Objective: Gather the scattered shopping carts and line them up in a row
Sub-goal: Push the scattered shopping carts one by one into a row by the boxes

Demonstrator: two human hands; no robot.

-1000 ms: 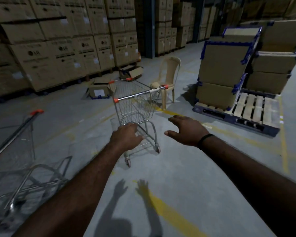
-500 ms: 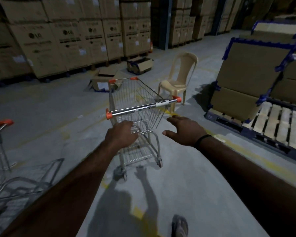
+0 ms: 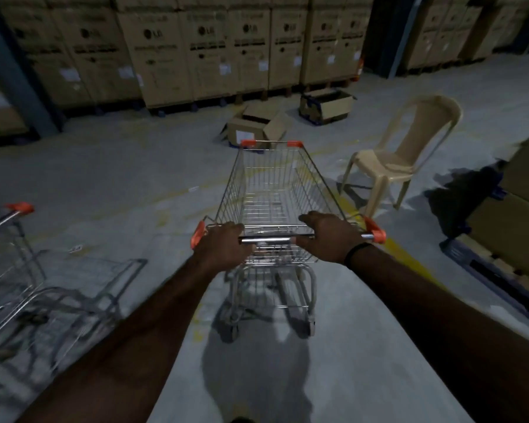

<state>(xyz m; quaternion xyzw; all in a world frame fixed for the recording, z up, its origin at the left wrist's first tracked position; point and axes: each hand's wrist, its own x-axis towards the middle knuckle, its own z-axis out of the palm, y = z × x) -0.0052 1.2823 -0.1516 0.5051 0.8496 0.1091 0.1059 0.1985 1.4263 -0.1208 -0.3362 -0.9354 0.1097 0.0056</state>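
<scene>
**A:** Where is the cart, and why are both hands on it?

**B:** The silver wire shopping cart with orange corner caps stands on the grey concrete floor straight ahead, nose towards an open cardboard box. A hand near each end of its steel handle bar is for steering, I'd judge.

**A:** Are they gripping?

**B:** The left hand curls round the bar. The right hand lies over it, fingers reaching forward. I cannot tell whether it closes underneath.

**A:** Where to?

**B:** Likely beside the second wire cart, well apart on the left. That also turns it away from the beige plastic chair near its right side.
</scene>
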